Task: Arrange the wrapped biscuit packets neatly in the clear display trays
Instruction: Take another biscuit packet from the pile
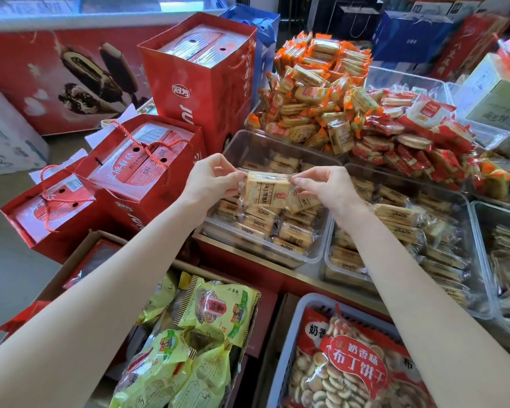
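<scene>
Both hands hold one wrapped biscuit packet (266,192) in the air just above the left clear tray (249,144), which serves here as the landmark: the left hand (211,179) pinches the crimped film at the packet's left end, and the right hand (326,185) pinches the film at its right end, so the packet hangs stretched flat between them. The step in hand looks like the placing of a single packet, with the tray below already partly lined with packets (280,228) laid in rows toward its near side and bare plastic toward its far side. The next move probably calls for lowering the packet level and square to the rows, then letting go of both ends together so the slippery wrapper does not skew. The packet is a squarish tan block in glossy, crinkly transparent film with printed lettering. The tray is thin, rigid, see-through plastic with rounded corners. Right of it a second tray (465,201) holds similar packets; behind it orange-wrapped packets (315,92) are heaped high.
</scene>
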### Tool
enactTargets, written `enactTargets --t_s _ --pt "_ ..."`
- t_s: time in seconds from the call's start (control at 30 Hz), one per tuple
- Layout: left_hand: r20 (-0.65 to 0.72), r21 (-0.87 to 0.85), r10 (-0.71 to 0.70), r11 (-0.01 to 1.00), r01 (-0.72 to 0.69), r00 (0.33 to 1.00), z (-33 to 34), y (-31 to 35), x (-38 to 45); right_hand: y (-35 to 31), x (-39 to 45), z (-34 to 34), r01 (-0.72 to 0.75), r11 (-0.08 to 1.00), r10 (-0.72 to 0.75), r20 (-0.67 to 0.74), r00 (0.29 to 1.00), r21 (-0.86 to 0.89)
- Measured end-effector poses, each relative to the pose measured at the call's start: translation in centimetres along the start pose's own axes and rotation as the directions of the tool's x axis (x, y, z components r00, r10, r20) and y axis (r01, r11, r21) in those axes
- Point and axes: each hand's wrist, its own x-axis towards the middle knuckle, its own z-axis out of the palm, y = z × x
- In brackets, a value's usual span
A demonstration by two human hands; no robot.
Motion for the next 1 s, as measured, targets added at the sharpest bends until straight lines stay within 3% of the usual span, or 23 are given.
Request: enactTargets --t_s 0.17,0.3,0.37,0.47,0.57,0.63,0.73,0.83,0.9,1.0 --pt "-0.029 0.119 0.012 0.993 -0.009 1.000 1.0 -0.6 0.9 -1.2 0.2 -0.6 0.171 0.886 -0.033 0.309 0.950 -0.432" --pt "0.032 0.239 0.083 0.967 -0.088 0.996 2.5 -0.2 1.1 -1.0 1.1 1.0 0.383 0.560 -0.176 0.346 0.921 -0.735" --pt "0.074 0.249 0.076 0.964 -0.092 0.994 3.0 -0.2 1.3 -0.7 2.2 1.2 0.410 0.527 -0.190 0.366 0.911 -0.745" --pt "0.116 0.285 0.000 0.958 -0.034 0.993 2.4 -0.9 1.5 -0.7 4.3 -0.4 0.383 0.460 -0.109 0.377 0.920 -0.801" --pt "0.082 0.483 -0.031 0.875 -0.013 0.996 0.5 -2.4 1.7 0.5 6.3 -1.0 0.371 0.252 0.067 0.398 0.915 -0.894" --pt "0.049 0.584 -0.058 0.811 0.018 0.997 -0.8 -3.5 1.5 2.0 7.4 -0.2 0.435 0.171 0.154 0.460 0.874 -0.884" --pt "0.035 0.682 -0.081 0.731 0.035 0.996 -2.4 -5.1 1.9 2.8 8.9 0.7 0.484 0.169 0.257 0.512 0.820 -0.859" --pt "0.068 0.799 -0.087 0.602 -0.002 0.994 -3.1 -6.0 2.7 2.4 9.4 0.0 0.384 0.291 0.349 0.471 0.810 -0.876" --pt "0.095 0.843 -0.112 0.538 -0.020 0.989 -3.4 -6.7 3.0 2.7 9.6 -0.3 0.372 0.365 0.313 0.489 0.814 -0.853" --pt "0.120 0.876 -0.114 0.480 -0.051 0.986 -3.6 -7.4 3.3 3.6 9.5 -0.2 0.384 0.338 0.337 0.491 0.803 -0.859"
